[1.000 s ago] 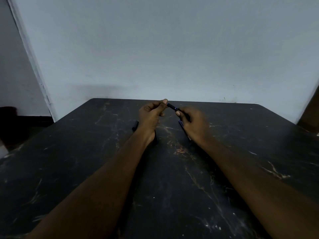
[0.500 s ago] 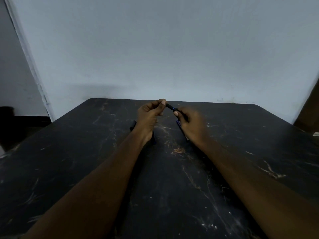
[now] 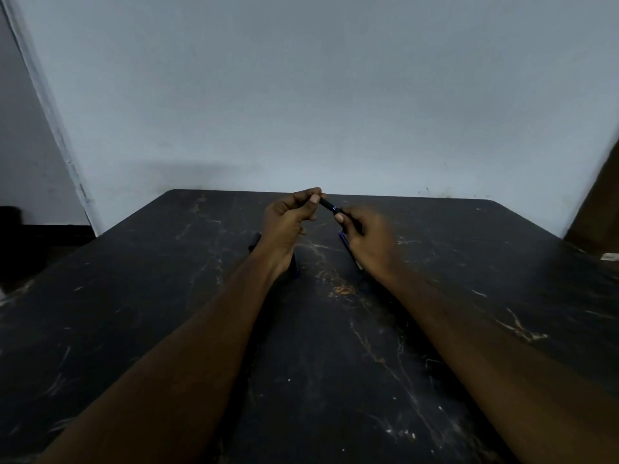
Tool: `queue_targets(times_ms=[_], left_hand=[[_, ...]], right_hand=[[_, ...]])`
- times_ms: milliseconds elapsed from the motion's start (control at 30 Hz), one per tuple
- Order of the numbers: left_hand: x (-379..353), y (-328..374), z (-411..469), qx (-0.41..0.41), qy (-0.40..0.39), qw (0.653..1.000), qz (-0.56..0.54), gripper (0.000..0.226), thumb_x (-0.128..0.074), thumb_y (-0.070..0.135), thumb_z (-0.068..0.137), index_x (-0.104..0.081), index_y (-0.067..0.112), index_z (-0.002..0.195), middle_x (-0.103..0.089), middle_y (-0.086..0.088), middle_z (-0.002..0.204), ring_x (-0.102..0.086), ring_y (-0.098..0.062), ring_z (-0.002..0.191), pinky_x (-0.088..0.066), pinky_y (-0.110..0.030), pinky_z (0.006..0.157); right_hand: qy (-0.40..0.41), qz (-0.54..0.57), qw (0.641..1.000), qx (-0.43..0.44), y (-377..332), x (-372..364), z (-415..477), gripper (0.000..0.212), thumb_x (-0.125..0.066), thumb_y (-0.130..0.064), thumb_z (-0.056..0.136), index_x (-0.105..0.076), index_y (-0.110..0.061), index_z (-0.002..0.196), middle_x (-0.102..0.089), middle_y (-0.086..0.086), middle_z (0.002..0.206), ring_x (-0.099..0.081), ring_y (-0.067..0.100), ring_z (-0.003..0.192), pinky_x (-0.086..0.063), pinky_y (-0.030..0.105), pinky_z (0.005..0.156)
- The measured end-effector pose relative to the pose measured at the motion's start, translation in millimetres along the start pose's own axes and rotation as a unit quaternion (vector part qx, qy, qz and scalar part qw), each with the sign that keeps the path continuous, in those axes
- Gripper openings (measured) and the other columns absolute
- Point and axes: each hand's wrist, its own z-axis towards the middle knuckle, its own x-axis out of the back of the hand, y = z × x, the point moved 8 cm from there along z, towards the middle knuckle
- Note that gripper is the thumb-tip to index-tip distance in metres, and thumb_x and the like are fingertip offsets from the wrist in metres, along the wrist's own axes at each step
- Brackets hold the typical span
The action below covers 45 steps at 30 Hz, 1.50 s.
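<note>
A thin dark pen (image 3: 329,205) with a blue band is held up between both hands above the far middle of the black table (image 3: 167,313). My left hand (image 3: 288,222) pinches its upper left end between thumb and fingers. My right hand (image 3: 368,239) grips its lower right end with curled fingers. Most of the pen's length is hidden inside the two hands.
Another blue pen (image 3: 345,241) lies on the table under my right hand, partly hidden. A dark pen-like object (image 3: 254,242) lies left of my left wrist. A pale wall rises right behind the table. A brown object (image 3: 599,209) stands at the far right.
Both hands stay on the pen almost in place. The view has shifted slightly, and the hands sit a little closer together.
</note>
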Motion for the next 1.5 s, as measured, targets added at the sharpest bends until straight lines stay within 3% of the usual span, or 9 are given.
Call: queue_targets(times_ms=[233, 400, 467, 600, 733, 1100, 1300, 1433, 1500], left_hand=[[4, -3, 1, -0.003, 0.032, 0.999, 0.02, 0.019, -0.073, 0.042, 0.083, -0.07, 0.025, 0.077, -0.066, 0.01, 0.072, -0.055, -0.005, 0.064, -0.039, -0.025, 0.059], [-5, -3, 2, 0.019, -0.01, 1.0, -0.013, 0.027, -0.069, 0.037, 0.087, -0.074, 0.018, 0.106, -0.074, 0.006, 0.104, -0.061, -0.01, 0.079, -0.037, -0.024, 0.057], [-7, -3, 2, 0.015, -0.026, 0.999, -0.019, 0.018, -0.067, 0.029, 0.09, -0.075, 0.021, 0.104, -0.074, 0.006, 0.111, -0.06, -0.01, 0.081, -0.036, -0.023, 0.057], [-2, -4, 2, 0.001, -0.009, 1.0, 0.01, 0.012, -0.069, 0.031, 0.088, -0.078, 0.024, 0.094, -0.074, 0.004, 0.101, -0.058, -0.009, 0.078, -0.036, -0.027, 0.061], [4, -6, 1, 0.002, 0.04, 0.999, 0.025, 0.034, -0.072, 0.04, 0.084, -0.076, 0.01, 0.1, -0.07, -0.003, 0.091, -0.053, -0.011, 0.073, -0.038, -0.025, 0.06], [2, -5, 0, 0.013, 0.03, 0.999, 0.023, 0.03, -0.071, 0.039, 0.085, -0.076, 0.012, 0.098, -0.072, 0.005, 0.089, -0.058, -0.007, 0.07, -0.037, -0.027, 0.059], [5, -4, 2, 0.005, 0.021, 1.0, -0.001, 0.021, -0.074, 0.027, 0.084, -0.077, 0.017, 0.101, -0.075, 0.0, 0.1, -0.059, -0.009, 0.079, -0.04, -0.03, 0.069], [12, 1, 4, -0.023, 0.056, 0.998, -0.032, 0.028, -0.072, 0.017, 0.086, -0.071, 0.004, 0.111, -0.074, -0.005, 0.098, -0.065, -0.006, 0.083, -0.051, -0.023, 0.07], [18, 2, 4, -0.022, 0.084, 0.996, -0.033, 0.03, -0.073, 0.017, 0.086, -0.069, 0.002, 0.111, -0.074, -0.002, 0.09, -0.064, 0.001, 0.069, -0.05, -0.016, 0.059]], right_hand=[[-0.007, 0.013, 1.0, 0.004, -1, -3, 0, 0.019, -0.056, -0.02, 0.096, -0.07, -0.008, 0.097, -0.064, 0.004, 0.079, -0.055, 0.016, 0.072, -0.034, 0.018, 0.059], [-0.001, 0.017, 1.0, 0.006, -1, -1, -1, 0.019, -0.056, -0.021, 0.096, -0.07, -0.01, 0.1, -0.065, 0.005, 0.082, -0.054, 0.01, 0.073, -0.035, 0.01, 0.062], [-0.003, 0.022, 1.0, 0.007, -1, -2, -1, 0.019, -0.055, -0.02, 0.096, -0.07, -0.009, 0.098, -0.064, 0.005, 0.08, -0.051, 0.007, 0.07, -0.034, 0.008, 0.059], [-0.006, 0.022, 1.0, 0.002, -1, -1, 0, 0.019, -0.055, -0.021, 0.096, -0.07, -0.008, 0.095, -0.062, 0.004, 0.076, -0.053, 0.013, 0.068, -0.033, 0.011, 0.058], [-0.01, 0.017, 1.0, 0.005, -4, -1, -1, 0.018, -0.056, -0.02, 0.096, -0.07, -0.008, 0.094, -0.06, 0.002, 0.075, -0.052, 0.015, 0.068, -0.031, 0.01, 0.058], [-0.03, 0.028, 0.999, -0.003, 1, -9, -1, 0.017, -0.055, -0.02, 0.097, -0.068, -0.009, 0.094, -0.054, -0.002, 0.071, -0.051, 0.017, 0.066, -0.034, 0.029, 0.059], [-0.007, 0.024, 1.0, 0.017, 0, -7, 0, 0.025, -0.049, -0.03, 0.097, -0.063, -0.02, 0.114, -0.063, -0.005, 0.089, -0.057, 0.012, 0.077, -0.047, 0.032, 0.066], [0.002, 0.0, 1.0, 0.027, 1, -5, 0, 0.021, -0.049, -0.031, 0.096, -0.062, -0.026, 0.112, -0.064, -0.007, 0.094, -0.055, 0.007, 0.081, -0.051, 0.036, 0.069], [-0.004, -0.004, 1.0, 0.024, 1, -5, 0, 0.021, -0.048, -0.032, 0.096, -0.06, -0.028, 0.113, -0.063, -0.008, 0.097, -0.055, 0.007, 0.083, -0.052, 0.037, 0.07]])
